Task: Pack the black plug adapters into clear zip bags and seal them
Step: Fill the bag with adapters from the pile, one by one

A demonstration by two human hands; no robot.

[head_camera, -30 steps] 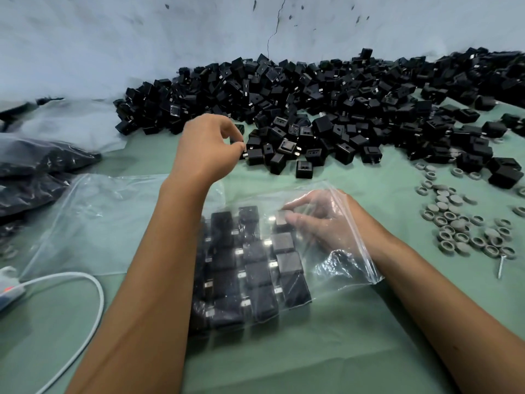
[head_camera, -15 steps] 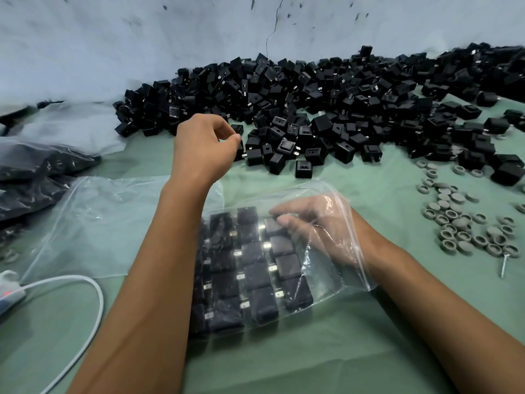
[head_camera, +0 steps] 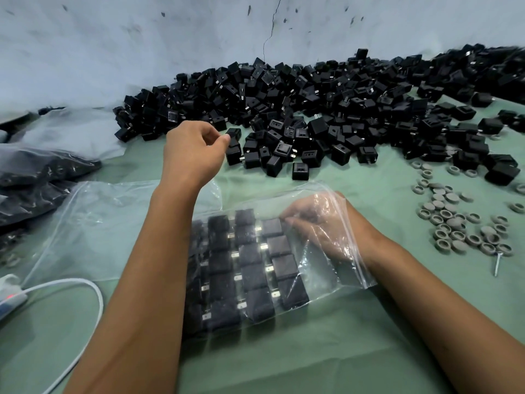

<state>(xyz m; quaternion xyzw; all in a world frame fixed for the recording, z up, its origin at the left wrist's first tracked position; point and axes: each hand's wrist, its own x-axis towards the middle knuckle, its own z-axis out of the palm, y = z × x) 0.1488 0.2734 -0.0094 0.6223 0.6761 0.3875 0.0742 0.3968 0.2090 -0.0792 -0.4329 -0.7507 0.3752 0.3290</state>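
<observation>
A big heap of black plug adapters lies along the wall at the back. My left hand reaches to the heap's near edge, its thumb and forefinger pinching the side of one loose adapter. A clear zip bag lies flat in front of me, its mouth toward the right. Inside it, several packed adapters sit in neat rows. My right hand is inside the bag, fingertips touching the top adapter of the right-hand row.
A second, empty clear bag lies under my left forearm. Filled dark bags are stacked at the left. Several grey rings and a screw lie at the right. A white cable curves at the lower left.
My left hand stayed at the heap's edge and shifted its fingertips onto a loose adapter. My right hand slid slightly deeper into the bag, against the top of the right row.
</observation>
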